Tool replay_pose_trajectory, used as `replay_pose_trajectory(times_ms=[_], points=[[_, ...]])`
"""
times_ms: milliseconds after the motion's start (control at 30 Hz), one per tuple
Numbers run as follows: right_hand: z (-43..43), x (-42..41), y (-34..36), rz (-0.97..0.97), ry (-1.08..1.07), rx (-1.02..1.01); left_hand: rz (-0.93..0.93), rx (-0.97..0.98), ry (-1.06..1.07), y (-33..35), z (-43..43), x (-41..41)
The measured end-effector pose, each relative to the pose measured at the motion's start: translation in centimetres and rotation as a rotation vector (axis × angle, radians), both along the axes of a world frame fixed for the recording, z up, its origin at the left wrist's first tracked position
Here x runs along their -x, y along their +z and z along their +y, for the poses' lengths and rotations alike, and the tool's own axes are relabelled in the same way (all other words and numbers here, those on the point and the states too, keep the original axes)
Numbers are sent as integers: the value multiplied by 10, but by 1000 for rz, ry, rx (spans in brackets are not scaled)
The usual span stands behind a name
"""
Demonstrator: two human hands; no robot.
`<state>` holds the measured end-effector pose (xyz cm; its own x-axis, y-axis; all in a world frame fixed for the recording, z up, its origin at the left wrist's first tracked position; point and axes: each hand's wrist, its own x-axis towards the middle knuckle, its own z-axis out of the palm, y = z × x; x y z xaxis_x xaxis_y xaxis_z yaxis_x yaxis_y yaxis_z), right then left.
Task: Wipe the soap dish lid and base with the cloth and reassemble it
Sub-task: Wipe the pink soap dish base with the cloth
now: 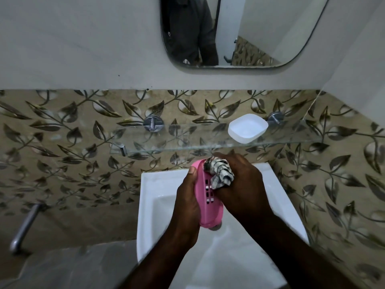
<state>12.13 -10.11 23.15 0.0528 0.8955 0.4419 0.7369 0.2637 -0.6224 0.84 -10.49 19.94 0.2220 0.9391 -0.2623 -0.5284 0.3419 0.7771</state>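
Over sink [146, 195], frame centre: my left hand [186, 203] grips pink soap dish part [210, 208]; right hand [243, 184] clutches cloth [221, 174] against it, fingertips hidden.

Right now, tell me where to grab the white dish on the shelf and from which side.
Probably pinch its near rim, thumb inside, coming from the front and above: the white dish sits open side up on the glass shelf, with the wall behind it.

This is a home bathroom: a white ceramic washbasin [150, 184] stands against a wall of leaf-patterned tiles [62, 132], with a glass shelf [187, 142] on chrome brackets [153, 124] above its back edge and a rounded mirror [250, 28] higher up.
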Motion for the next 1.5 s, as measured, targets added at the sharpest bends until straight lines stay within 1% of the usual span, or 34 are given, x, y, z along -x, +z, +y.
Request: replay_pose_trajectory(times_ms=[100,200,267,333,400,467,533,600,700,800,833,967,1067,1167,1233,1333,1433,1500], points=[[0,0,-2,157,-44,123,80,8,5,1,-5,-1],[-1,0,2,264,-34,106,93,-7,4,1,-4,-2],[-3,1,6,200,68,12,63,-6,-10,7,0,0],[-8,2,6,28,229,-57,12,4,-61,11,4,3],[-9,1,2,-107,320,-69,-15,22,-101,13,2,7],[-2,-4,2,-162,337,-107,-31,24,-79,12,2,5],[7,-9,5,-194,294,-136,5,7,-16,15,3,2],[13,-12,9,-142,243,-101,59,-21,20,15,4,1],[10,-8,7,10,110,-33,98,-91,58,10,5,2],[11,-8,2,266,69,168,143,-148,89,3,5,3],[13,-8,0,308,64,216,158,-165,91,1,4,2],[8,-5,0,309,23,264,133,-184,108,-2,2,0],[0,-5,-4,270,-25,311,116,-157,107,-2,0,-1],[-10,-5,-11,291,-14,386,124,-132,137,-3,3,2],[-18,-2,-12,371,19,462,142,-124,180,-2,8,5],[-28,4,-9,611,121,610,149,-135,235,0,12,8],[-33,3,-6,710,144,647,117,-117,235,0,13,9],[-35,4,-5,714,154,651,93,-109,238,-1,13,10]])
